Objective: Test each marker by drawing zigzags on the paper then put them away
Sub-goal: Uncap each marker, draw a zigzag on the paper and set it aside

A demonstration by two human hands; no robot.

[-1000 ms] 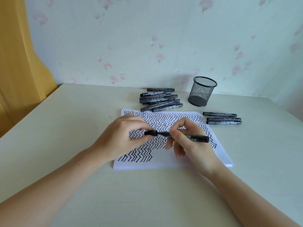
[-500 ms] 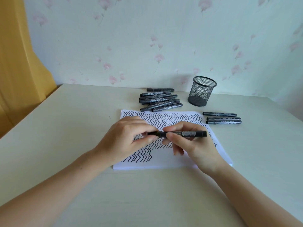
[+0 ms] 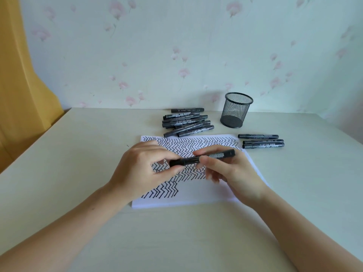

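A black marker lies level between both hands, just above the white paper that is covered with black zigzag rows. My left hand pinches its capped left end with thumb and fingers. My right hand pinches the barrel near the middle, its fingers curled round it. A pile of several black markers lies behind the paper. Three more markers lie side by side to the paper's right. An empty black mesh pen cup stands upright at the back.
The pale table runs to a flowered wall at the back. A yellow curtain hangs at the left. The table's right edge falls away near the three markers.
The cap in my left hand has gone onto the marker's tip. The marker has swung from tilted down to the right to level, then slightly up at its right end.
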